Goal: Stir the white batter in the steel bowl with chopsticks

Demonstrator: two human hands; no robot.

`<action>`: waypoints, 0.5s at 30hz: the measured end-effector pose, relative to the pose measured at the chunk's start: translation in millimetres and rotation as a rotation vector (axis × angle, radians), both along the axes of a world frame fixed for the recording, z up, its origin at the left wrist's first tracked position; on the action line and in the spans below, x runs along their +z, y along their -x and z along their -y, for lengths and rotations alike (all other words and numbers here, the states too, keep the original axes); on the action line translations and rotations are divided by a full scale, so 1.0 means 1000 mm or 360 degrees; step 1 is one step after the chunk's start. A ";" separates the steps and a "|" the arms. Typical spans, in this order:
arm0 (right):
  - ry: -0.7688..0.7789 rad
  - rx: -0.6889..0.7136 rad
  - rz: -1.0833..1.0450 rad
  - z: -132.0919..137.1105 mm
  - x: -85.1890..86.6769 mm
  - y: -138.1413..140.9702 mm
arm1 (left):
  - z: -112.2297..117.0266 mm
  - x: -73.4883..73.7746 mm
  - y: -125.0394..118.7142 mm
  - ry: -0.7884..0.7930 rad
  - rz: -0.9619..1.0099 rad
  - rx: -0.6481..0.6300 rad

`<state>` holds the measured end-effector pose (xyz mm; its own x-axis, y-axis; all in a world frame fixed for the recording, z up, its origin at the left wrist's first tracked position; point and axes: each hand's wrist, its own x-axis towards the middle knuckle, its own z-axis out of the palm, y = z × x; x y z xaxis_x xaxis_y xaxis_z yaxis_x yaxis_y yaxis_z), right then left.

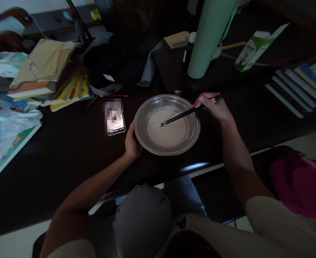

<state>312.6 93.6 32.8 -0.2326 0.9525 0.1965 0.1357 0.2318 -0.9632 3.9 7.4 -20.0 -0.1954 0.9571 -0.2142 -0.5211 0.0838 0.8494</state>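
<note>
Our round, shiny metal bowl (163,150) sits close to the near edge of the dark, glossy table (79,157), and a pale, milky liquid (171,134) already covers its bottom. A pair of slim black chopsticks (180,115) with gold bands slants in over the right rim, tips at the liquid. The surface looks smooth and we make out no lumps, yet we cannot tell whether it is blended through or how much work with the chopsticks is left.

Our left hand (133,145) curls against the bowl's left side, steadying it, some fingers hidden; our right hand (211,105) is closed in a pinch around the chopsticks' upper part.

Just beside our left hand lies a lit phone (117,127), the nearest thing in the way on that side. Farther from the near edge we see a black fabric bundle with grey straps (117,59), a tall, pale green bottle (210,39), a small dark bottle with a white cap (188,52) and a green-and-white carton (250,52). Books and papers (47,59) crowd the table's left end, and more stacked books (295,87) lie toward its right.
</note>
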 end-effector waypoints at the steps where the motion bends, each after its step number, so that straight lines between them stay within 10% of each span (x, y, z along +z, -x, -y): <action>1: 0.0000 -0.0045 -0.0030 0.000 0.000 -0.001 | 0.000 0.000 0.000 0.0001 0.0004 0.0001; 15: 0.0058 0.0030 -0.0039 0.001 0.001 0.000 | -0.001 0.001 -0.001 -0.0023 0.0008 -0.0010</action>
<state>312.5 92.5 33.4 -0.2460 0.9546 0.1677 0.1077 0.1989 -0.9741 5.0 8.0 -19.0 -0.1881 0.9613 -0.2012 -0.5250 0.0747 0.8478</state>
